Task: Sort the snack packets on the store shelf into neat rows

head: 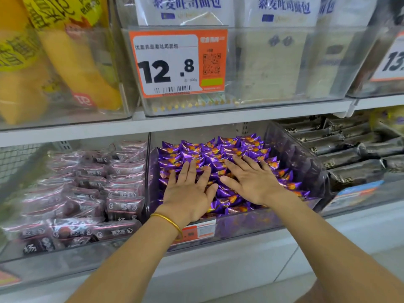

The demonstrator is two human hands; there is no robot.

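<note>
Pressing on the purple snack packets (pixel 218 147) with both palms down. Laying the left hand (pixel 188 193) flat on the near part of the heap, fingers straight and spread wide, gripping nothing. Laying the right hand (pixel 251 182) just beside it, a little further in, fingers also straight and wide apart, pinching no packet. Thumbs close to each other. Wearing a gold bangle (pixel 168 221) on the left wrist.

Finding the purple packets in the middle clear plastic bin (pixel 295 154) of the lower shelf, filling it in rough overlapping rows from back to front, with an orange price label (pixel 201 231) on its front wall. To the left, in the next bin, pink-and-maroon packets (pixel 98 182) in stacks. To the right, dark grey packets (pixel 349 149) lying in layers. Above the white shelf board (pixel 87 130), white bags of toast bread (pixel 181 9) behind a price tag (pixel 175 64) reading 12.8, and yellow bags (pixel 65 62) further left.
</note>
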